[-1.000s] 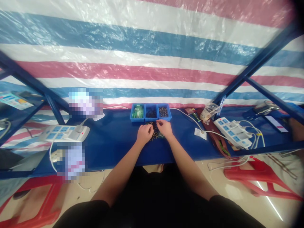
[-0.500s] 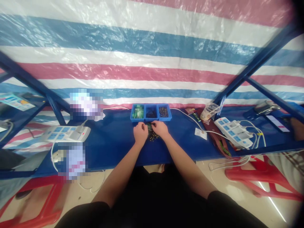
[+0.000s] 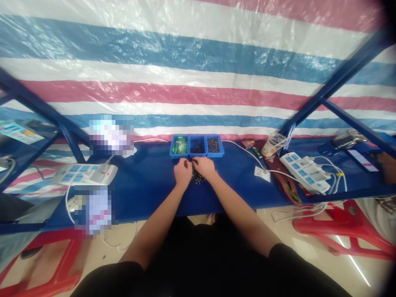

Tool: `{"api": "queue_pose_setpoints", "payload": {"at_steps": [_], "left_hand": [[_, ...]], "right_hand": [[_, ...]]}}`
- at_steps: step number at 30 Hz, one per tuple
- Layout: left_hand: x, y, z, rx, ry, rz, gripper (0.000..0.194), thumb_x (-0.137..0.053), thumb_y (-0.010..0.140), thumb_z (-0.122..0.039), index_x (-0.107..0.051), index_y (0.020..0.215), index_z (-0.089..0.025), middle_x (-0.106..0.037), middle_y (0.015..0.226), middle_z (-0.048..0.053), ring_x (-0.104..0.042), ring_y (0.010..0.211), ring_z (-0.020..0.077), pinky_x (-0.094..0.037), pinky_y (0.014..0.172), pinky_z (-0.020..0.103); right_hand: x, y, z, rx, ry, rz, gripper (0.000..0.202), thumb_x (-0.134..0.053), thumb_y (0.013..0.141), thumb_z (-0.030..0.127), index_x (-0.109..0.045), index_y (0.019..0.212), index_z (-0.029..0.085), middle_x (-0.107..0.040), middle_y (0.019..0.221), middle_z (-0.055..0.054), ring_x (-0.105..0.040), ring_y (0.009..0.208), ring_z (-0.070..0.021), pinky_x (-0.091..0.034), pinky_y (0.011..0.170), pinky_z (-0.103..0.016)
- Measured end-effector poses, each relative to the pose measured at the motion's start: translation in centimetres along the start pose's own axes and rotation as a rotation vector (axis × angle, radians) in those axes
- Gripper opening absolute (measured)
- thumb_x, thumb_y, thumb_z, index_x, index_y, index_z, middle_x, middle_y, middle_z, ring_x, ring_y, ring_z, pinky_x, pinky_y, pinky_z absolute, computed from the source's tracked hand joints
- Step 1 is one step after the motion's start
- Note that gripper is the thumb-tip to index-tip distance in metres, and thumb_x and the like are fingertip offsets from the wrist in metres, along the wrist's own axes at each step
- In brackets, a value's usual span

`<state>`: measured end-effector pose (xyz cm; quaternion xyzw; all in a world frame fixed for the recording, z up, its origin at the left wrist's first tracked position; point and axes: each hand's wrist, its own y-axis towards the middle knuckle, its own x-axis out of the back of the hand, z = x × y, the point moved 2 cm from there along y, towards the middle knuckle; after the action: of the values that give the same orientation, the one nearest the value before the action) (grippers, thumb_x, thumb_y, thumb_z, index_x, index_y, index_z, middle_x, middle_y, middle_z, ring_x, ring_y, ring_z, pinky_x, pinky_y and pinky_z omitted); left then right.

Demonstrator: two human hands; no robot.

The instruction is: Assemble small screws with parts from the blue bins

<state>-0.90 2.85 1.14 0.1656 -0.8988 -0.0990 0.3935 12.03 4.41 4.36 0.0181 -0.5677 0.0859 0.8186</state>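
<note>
My left hand [image 3: 183, 170] and my right hand [image 3: 204, 167] meet over the blue table, just in front of the bins, with fingers pinched together. Whatever sits between the fingertips is too small and too covered to name. Below and between the hands lies a small pile of dark and brass-coloured parts [image 3: 198, 179]. Behind them stand three joined blue bins: the left bin [image 3: 178, 156] has green pieces in it, the middle bin [image 3: 197, 155] has dark small parts, and the right bin [image 3: 215, 155] has small metallic parts.
Power strips lie left [image 3: 107, 175] and right [image 3: 292, 163] on the blue table [image 3: 142, 177]. On the right are a plastic cup [image 3: 273, 144], a brown strap [image 3: 280, 177], a small white packet [image 3: 262, 174] and a phone [image 3: 362, 160]. Blue frame bars rise at both sides.
My right hand has shifted slightly left, toward my left hand, and its fingers now cover more of the gap. The bins and the pile look the same.
</note>
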Motion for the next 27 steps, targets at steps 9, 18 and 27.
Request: {"api": "queue_pose_setpoints", "payload": {"at_steps": [9,18,27], "left_hand": [[-0.1,0.0,0.0,-0.005,0.012,0.015,0.013,-0.048,0.088,-0.028,-0.060,0.087,-0.022,-0.070,0.076,0.002,-0.064,0.072,0.0191,-0.040,0.071,0.030],[-0.2,0.1,-0.3,-0.030,0.091,0.022,0.014,-0.047,0.088,-0.025,-0.059,0.092,-0.020,-0.068,0.089,0.006,-0.063,0.080,0.0200,-0.039,0.075,0.032],[-0.7,0.0,-0.5,-0.117,0.231,0.115,0.015,-0.047,0.089,-0.027,-0.059,0.094,-0.021,-0.067,0.084,0.007,-0.059,0.084,0.0246,-0.035,0.077,0.035]], "right_hand": [[-0.9,1.1,1.4,-0.059,-0.116,0.031,0.031,-0.035,0.099,0.031,-0.064,0.108,0.021,-0.070,0.102,-0.011,-0.068,0.092,-0.0229,-0.049,0.080,-0.034],[-0.8,0.6,1.3,-0.003,-0.144,0.039,0.029,-0.035,0.099,0.031,-0.058,0.116,0.024,-0.069,0.103,-0.010,-0.067,0.092,-0.0233,-0.048,0.081,-0.035],[-0.1,0.5,0.6,-0.079,-0.072,0.095,0.030,-0.040,0.097,0.035,-0.067,0.109,0.025,-0.068,0.107,-0.010,-0.067,0.097,-0.0232,-0.048,0.084,-0.034]]}}
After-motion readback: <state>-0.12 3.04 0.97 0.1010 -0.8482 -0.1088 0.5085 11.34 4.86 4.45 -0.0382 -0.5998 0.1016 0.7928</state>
